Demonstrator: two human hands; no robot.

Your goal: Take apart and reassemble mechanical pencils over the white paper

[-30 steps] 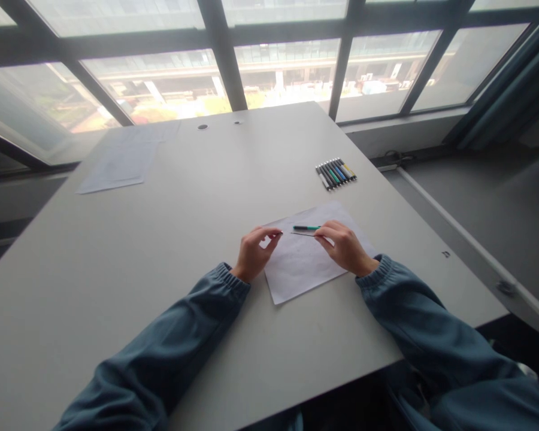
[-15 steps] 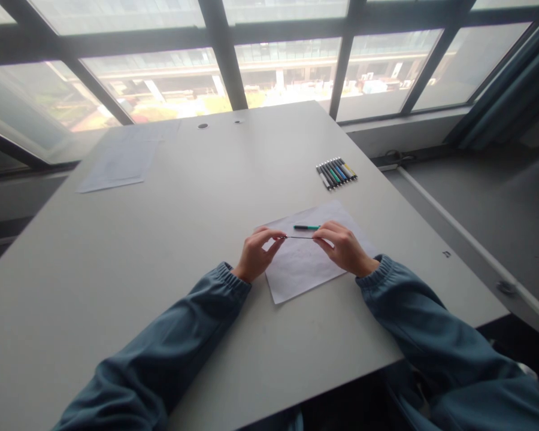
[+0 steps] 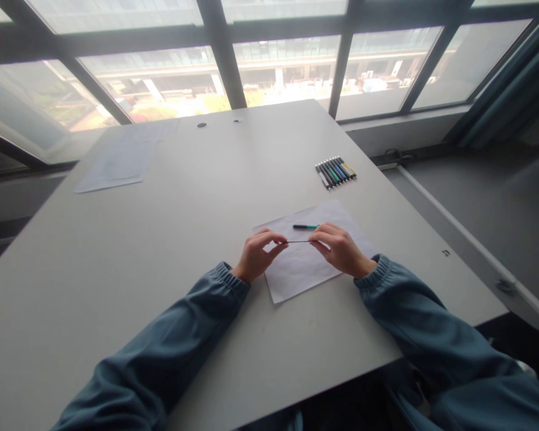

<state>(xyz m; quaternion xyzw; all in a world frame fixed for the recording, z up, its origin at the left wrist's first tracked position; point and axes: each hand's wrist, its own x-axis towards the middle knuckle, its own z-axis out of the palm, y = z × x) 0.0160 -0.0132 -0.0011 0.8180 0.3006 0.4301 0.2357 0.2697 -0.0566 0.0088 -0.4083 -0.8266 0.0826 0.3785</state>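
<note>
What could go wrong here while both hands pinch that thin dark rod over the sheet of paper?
The thin rod is held only by its ends between the left hand and the right hand; it looks slender enough that it might bend or slip out. The green pen lies loose on the sheet of paper just beyond the fingers, so a nudge could roll it. The right hand rests on the paper and could shift it.

Big grey table (image 3: 170, 239) sitting under wide windows (image 3: 161, 84) w/ dark frames; hazy daylight coming in, bldgs showing outside. Teal curtain (image 3: 507, 78) hanging at right. Grey floor (image 3: 485, 197) running beside table, w/ a pale rail (image 3: 458, 233) lying along it.
</note>
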